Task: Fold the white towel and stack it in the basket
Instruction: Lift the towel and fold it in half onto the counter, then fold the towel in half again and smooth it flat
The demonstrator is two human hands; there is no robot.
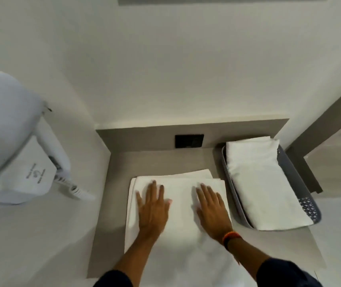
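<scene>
The white towel (183,206) lies folded in layers on the grey worktop (161,160), its near part running off the worktop's front edge toward the person. Both hands rest flat on top of it, palms down and fingers spread, gripping nothing. The left hand (153,208) presses the towel's left half, and the right hand (212,208) presses the right half, with a strip of bare cloth between them. A dark wristband with an orange stripe (230,239) sits on the right wrist, and dark sleeves (285,273) cover both forearms near the bottom.

Just beside the towel's right edge, along the right side of the worktop, stands a grey basket (310,208) with a perforated wall. A folded white cloth (262,183) fills it and rises above the rim.

At the back of the worktop, a low grey upstand carries a black switch plate (189,140). Well to the left, on the white wall, hangs a white hair dryer (16,141) with a coiled cord (72,187).
</scene>
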